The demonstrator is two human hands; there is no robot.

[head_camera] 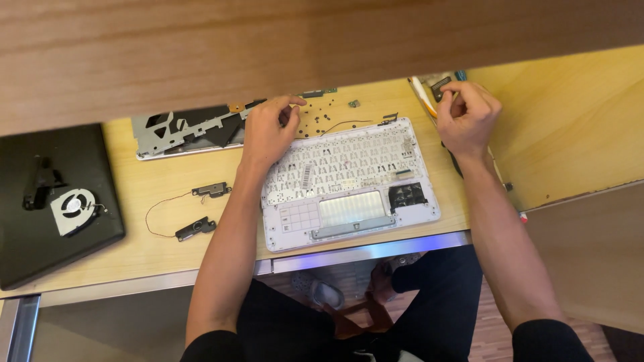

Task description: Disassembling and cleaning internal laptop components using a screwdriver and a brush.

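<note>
A light wooden bench with a metal front edge carries the parts. At its centre lies a white laptop keyboard shell, inner side up. At ten o'clock from it rests a grey metal bracket plate; at nine o'clock, two small black speakers joined by thin wire. Loose screws lie at twelve o'clock. A black panel bearing a cooling fan sits far out at nine o'clock.

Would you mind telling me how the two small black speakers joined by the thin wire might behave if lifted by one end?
The wire looks thin and looped, so probably floppy. The speakers seem small, likely light; one would probably dangle.
</note>
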